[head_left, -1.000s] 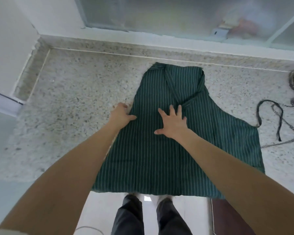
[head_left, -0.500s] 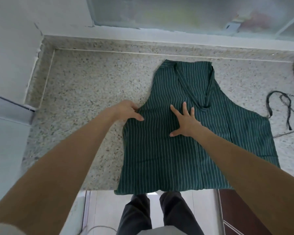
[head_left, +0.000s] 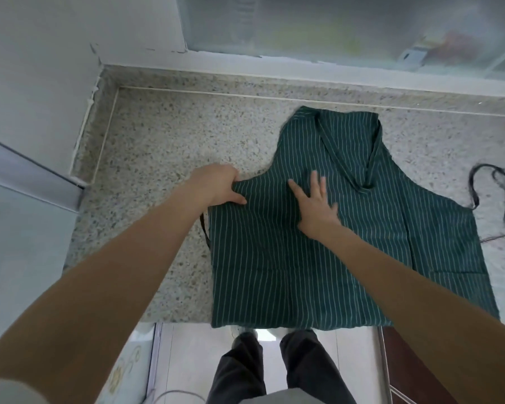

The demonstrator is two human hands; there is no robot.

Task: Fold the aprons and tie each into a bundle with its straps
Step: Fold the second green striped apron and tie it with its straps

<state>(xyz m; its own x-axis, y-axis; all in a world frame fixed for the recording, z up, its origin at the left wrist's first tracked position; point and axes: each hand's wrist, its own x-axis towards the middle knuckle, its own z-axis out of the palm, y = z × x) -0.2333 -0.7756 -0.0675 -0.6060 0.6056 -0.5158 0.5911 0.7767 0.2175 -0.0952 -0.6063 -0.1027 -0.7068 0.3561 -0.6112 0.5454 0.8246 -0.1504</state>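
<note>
both hands [head_left: 219, 185] unmoved, apron [head_left: 318, 258] still flat

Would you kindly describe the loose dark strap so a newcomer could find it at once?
Start at the speckled stone counter under the frosted window. A green striped apron lies flat on it; look past the apron's right edge. There the thin dark strap curls in loops on bare stone, unlike the neck strap lying on the bib.

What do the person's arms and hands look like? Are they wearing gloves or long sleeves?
No gloves: the left hand and right hand are bare, with no rings or watch showing. Both forearms are bare too. A pale sleeve edge shows only at the picture's bottom left corner, on the left arm.
</note>
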